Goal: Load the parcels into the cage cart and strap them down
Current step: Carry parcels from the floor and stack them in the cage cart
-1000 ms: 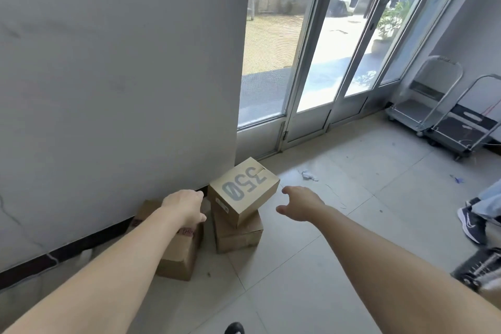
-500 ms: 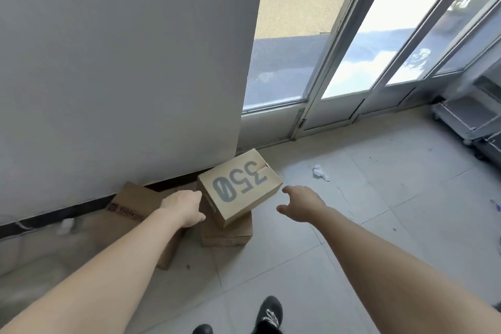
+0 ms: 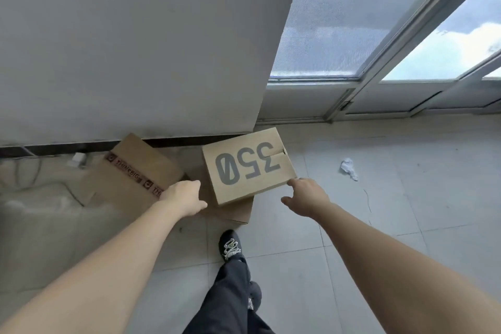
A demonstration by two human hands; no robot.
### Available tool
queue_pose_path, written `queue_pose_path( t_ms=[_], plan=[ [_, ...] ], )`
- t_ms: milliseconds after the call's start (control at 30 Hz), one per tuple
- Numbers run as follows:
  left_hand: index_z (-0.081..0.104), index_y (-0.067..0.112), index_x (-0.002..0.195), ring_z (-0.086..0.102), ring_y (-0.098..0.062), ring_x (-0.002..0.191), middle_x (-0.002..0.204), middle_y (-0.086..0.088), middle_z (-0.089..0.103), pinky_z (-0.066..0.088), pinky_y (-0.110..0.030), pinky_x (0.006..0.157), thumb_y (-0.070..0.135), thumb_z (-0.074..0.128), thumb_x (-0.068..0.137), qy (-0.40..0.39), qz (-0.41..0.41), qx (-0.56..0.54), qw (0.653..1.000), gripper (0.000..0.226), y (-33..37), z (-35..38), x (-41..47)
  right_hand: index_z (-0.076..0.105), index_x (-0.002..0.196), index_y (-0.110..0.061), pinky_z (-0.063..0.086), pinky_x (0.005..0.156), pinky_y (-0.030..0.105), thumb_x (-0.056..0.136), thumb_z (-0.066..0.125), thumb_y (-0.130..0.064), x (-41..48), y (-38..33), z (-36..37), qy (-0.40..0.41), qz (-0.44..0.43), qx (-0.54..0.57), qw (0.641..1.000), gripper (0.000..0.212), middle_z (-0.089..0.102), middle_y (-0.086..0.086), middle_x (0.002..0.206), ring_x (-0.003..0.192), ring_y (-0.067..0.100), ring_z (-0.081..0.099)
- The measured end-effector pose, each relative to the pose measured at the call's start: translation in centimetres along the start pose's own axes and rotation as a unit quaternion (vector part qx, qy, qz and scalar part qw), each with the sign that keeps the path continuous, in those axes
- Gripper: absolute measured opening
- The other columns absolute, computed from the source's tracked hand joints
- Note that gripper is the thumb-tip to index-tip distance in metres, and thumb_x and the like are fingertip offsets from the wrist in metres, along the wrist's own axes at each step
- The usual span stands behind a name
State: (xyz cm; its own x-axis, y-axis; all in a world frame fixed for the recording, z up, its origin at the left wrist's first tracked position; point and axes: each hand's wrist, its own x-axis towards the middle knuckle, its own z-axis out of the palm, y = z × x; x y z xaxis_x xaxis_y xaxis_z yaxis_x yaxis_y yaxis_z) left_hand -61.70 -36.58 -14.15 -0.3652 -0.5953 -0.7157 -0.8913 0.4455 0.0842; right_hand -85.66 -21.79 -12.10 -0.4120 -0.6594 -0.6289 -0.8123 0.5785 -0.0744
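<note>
A tan box printed "350" (image 3: 248, 164) lies on top of a second plain brown box (image 3: 233, 211) on the tiled floor by the wall. A larger brown box with red tape (image 3: 135, 173) sits to their left against the wall. My left hand (image 3: 184, 196) hovers just left of the 350 box, its fingers hidden behind the hand. My right hand (image 3: 305, 198) reaches at the box's near right corner with fingers spread, the fingertips at or just touching the edge. Neither hand holds anything. No cage cart is in view.
A grey wall (image 3: 135, 49) rises behind the boxes, with glass doors (image 3: 379, 49) to the right. A crumpled white paper (image 3: 348, 168) lies on the floor right of the boxes. My black shoe (image 3: 230, 244) and trouser leg stand just before the stack.
I have stepped closer and look more steeply down; the boxes appear larger. Both hands have come nearer the 350 box, the right one reaching its corner.
</note>
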Motion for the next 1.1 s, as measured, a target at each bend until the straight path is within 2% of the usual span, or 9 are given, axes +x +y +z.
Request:
queue_pose_path(
  t_ms=[133, 300, 500, 633, 700, 767, 900, 1000, 1100],
  plan=[
    [0.048, 0.017, 0.127, 0.053, -0.028, 0.119, 0.131, -0.004, 0.056, 0.049, -0.04, 0.093, 0.045, 0.057, 0.091, -0.026, -0.022, -0.033, 0.999, 0.046, 1.0, 1.0, 4.3, 0.052, 0.129, -0.012, 0.044, 0.089, 0.035, 0.095, 0.053, -0.039, 4.8, 0.7, 0.3, -0.017, -0.002, -0.008, 1.0, 0.044, 0.058, 0.009, 0.124, 0.118, 0.027, 0.048],
    [0.046, 0.016, 0.134, 0.051, -0.029, 0.124, 0.137, -0.006, 0.052, 0.047, -0.039, 0.096, 0.045, 0.058, 0.091, -0.055, -0.056, -0.079, 0.994, 0.053, 2.1, 2.6, 9.4, 0.051, 0.133, -0.01, 0.043, 0.094, 0.035, 0.096, 0.053, -0.037, 11.0, 1.3, 1.0, -0.037, 0.0, 0.021, 0.999, 0.046, 0.056, 0.01, 0.131, 0.124, 0.027, 0.047],
    [0.042, 0.012, 0.14, 0.046, -0.03, 0.13, 0.143, -0.009, 0.048, 0.042, -0.038, 0.098, 0.041, 0.057, 0.094, -0.056, -0.115, -0.15, 0.98, 0.056, 2.8, 5.8, 16.6, 0.041, 0.145, -0.012, 0.042, 0.098, 0.036, 0.097, 0.053, -0.038, 19.7, 3.4, 4.4, -0.058, 0.017, 0.026, 0.998, 0.056, 0.053, 0.011, 0.138, 0.129, 0.028, 0.044],
    [0.036, 0.006, 0.143, 0.042, -0.032, 0.134, 0.147, -0.013, 0.043, 0.039, -0.039, 0.101, 0.034, 0.049, 0.1, -0.038, -0.171, -0.207, 0.962, 0.053, 3.1, 9.3, 22.0, 0.043, 0.139, -0.011, 0.042, 0.096, 0.038, 0.096, 0.054, -0.035, 26.3, 4.7, 7.5, -0.042, 0.042, 0.036, 0.998, 0.051, 0.052, 0.011, 0.132, 0.124, 0.031, 0.046],
    [0.032, 0.004, 0.146, 0.038, -0.033, 0.137, 0.15, -0.015, 0.038, 0.036, -0.039, 0.104, 0.031, 0.042, 0.103, -0.034, -0.203, -0.245, 0.948, 0.052, 3.3, 11.4, 24.5, 0.043, 0.134, -0.009, 0.042, 0.097, 0.041, 0.093, 0.058, -0.032, 29.7, 5.4, 9.1, -0.029, 0.075, 0.064, 0.995, 0.049, 0.051, 0.013, 0.13, 0.121, 0.032, 0.048],
    [0.037, 0.005, 0.144, 0.039, -0.034, 0.135, 0.149, -0.015, 0.04, 0.035, -0.039, 0.103, 0.033, 0.036, 0.104, -0.032, -0.228, -0.287, 0.93, 0.048, 3.3, 13.6, 26.5, 0.04, 0.131, -0.008, 0.045, 0.096, 0.043, 0.089, 0.06, -0.03, 32.5, 5.8, 10.5, -0.033, 0.132, 0.134, 0.982, 0.051, 0.049, 0.013, 0.13, 0.119, 0.032, 0.048],
    [0.053, 0.009, 0.122, 0.053, -0.035, 0.116, 0.128, -0.013, 0.056, 0.044, -0.044, 0.099, 0.032, 0.037, 0.103, 0.006, -0.261, -0.393, 0.882, 0.034, 3.4, 17.1, 28.4, 0.035, 0.138, -0.009, 0.052, 0.091, 0.044, 0.083, 0.065, -0.03, 35.7, 5.8, 12.7, -0.059, 0.213, 0.279, 0.935, 0.066, 0.049, 0.013, 0.132, 0.113, 0.031, 0.054],
    [0.054, 0.011, 0.122, 0.054, -0.036, 0.113, 0.123, -0.01, 0.059, 0.047, -0.048, 0.097, 0.031, 0.041, 0.1, 0.041, -0.296, -0.459, 0.837, 0.032, 3.2, 17.9, 28.2, 0.042, 0.137, -0.01, 0.051, 0.095, 0.046, 0.082, 0.066, -0.036, 35.8, 5.8, 13.0, -0.029, 0.2, 0.232, 0.952, 0.065, 0.05, 0.012, 0.13, 0.116, 0.032, 0.053],
    [0.053, 0.015, 0.13, 0.054, -0.034, 0.115, 0.129, -0.007, 0.059, 0.047, -0.044, 0.095, 0.026, 0.041, 0.1, 0.064, -0.314, -0.499, 0.805, 0.034, 3.0, 17.1, 26.6, 0.045, 0.134, -0.01, 0.045, 0.1, 0.049, 0.083, 0.068, -0.042, 34.6, 5.2, 11.9, 0.006, 0.176, 0.165, 0.97, 0.064, 0.048, 0.012, 0.13, 0.122, 0.033, 0.048]
  ],
)
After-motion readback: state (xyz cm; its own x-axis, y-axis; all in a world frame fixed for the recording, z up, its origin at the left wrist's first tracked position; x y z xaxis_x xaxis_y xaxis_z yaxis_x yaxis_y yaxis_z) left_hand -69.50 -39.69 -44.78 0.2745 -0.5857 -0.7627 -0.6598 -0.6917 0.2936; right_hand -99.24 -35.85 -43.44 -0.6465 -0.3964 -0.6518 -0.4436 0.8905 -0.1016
